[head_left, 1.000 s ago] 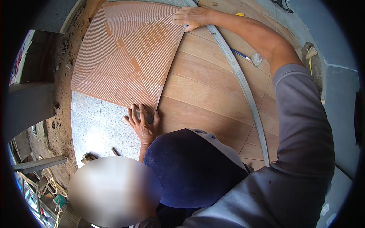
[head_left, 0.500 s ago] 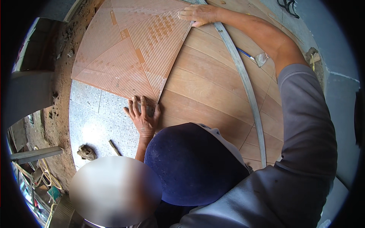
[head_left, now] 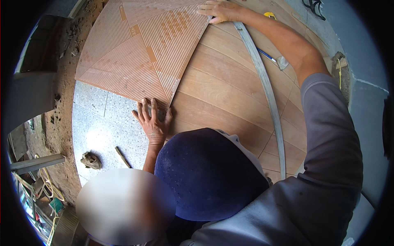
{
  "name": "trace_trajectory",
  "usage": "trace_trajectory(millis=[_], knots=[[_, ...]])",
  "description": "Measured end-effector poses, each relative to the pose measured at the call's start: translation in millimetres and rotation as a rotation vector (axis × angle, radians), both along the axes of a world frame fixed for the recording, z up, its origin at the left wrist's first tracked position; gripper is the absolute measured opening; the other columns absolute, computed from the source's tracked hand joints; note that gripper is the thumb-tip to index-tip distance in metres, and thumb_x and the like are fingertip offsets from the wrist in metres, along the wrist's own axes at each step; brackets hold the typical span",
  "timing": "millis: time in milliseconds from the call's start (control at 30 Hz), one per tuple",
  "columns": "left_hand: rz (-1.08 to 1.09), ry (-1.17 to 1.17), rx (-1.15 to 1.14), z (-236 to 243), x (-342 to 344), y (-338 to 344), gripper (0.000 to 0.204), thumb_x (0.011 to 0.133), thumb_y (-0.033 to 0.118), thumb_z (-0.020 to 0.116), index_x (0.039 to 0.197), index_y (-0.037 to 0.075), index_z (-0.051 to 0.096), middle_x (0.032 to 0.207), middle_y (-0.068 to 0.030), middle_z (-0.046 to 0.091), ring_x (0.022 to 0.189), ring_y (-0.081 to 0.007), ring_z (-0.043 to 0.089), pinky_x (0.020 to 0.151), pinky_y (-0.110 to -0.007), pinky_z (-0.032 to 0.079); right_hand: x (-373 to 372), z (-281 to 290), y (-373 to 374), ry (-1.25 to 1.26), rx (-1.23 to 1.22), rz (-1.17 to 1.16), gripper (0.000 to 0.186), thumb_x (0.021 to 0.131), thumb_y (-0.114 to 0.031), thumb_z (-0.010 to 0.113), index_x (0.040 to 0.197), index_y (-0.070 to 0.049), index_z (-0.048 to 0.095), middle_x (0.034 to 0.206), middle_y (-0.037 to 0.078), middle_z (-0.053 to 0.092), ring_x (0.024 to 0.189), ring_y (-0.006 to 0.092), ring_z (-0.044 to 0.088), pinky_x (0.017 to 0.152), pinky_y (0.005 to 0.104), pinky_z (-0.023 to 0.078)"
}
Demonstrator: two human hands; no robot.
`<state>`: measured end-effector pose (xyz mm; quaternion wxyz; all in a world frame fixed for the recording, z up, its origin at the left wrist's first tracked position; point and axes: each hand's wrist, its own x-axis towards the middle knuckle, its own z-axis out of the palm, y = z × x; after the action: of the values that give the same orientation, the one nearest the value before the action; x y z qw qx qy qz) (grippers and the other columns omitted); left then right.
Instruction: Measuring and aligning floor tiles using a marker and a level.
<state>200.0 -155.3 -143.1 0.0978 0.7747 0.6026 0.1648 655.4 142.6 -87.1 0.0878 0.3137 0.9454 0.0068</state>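
A large reddish-brown tile (head_left: 143,53) lies with its ribbed underside facing up, marked off into triangular areas. At its near corner, my left hand (head_left: 154,125) has its fingers spread, with their tips touching the edge and the palm over speckled floor. My right hand (head_left: 221,11) reaches to the tile's far right corner. There its fingers rest over the ribs, with the thumb at the edge. Along the tile's right side run wood-look planks (head_left: 221,86). What lies under the tile is hidden.
A long grey straightedge strip (head_left: 262,84) crosses the planks. Close to my right forearm are a blue pen (head_left: 266,54) and a yellow tape measure (head_left: 269,15). A thin stick (head_left: 122,156) and crumpled lump (head_left: 90,160) lie on speckled floor (head_left: 98,135). Dark blue rounded fabric (head_left: 209,176) blocks the foreground.
The view has shifted slightly. My right forearm has moved a little away, so more of the yellow tape measure shows beside it. Both hands stay at the tile's corners.
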Motion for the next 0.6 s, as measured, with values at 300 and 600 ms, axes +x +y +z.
trace_trajectory(millis=[300, 600], knots=[[-0.009, 0.006, 0.009, 2.9, 7.4, 0.1, 0.076, 0.087, 0.051, 0.077, 0.148, 0.012, 0.053, 0.156, -0.0194, 0.041, 0.152, -0.0414, 0.028, 0.124, -0.068, 0.010, 16.7, -15.5, -28.4, 0.056, 0.248, -0.253, 0.061, 0.097, -0.035, 0.067, 0.149, -0.008, 0.048, 0.154, 0.013, 0.049, 0.141, 0.0317, 0.046, 0.116, 0.0425, 0.041], [-0.014, -0.079, 0.050, 0.7, -12.6, 0.1, 0.077, 0.084, 0.043, 0.082, 0.147, 0.010, 0.053, 0.152, -0.0222, 0.045, 0.148, -0.0453, 0.032, 0.121, -0.070, 0.012, -1.3, -30.9, -9.0, 0.006, 0.110, -0.156, 0.065, 0.097, -0.029, 0.066, 0.156, -0.011, 0.043, 0.159, 0.013, 0.044, 0.147, 0.0331, 0.040, 0.120, 0.0426, 0.037]])
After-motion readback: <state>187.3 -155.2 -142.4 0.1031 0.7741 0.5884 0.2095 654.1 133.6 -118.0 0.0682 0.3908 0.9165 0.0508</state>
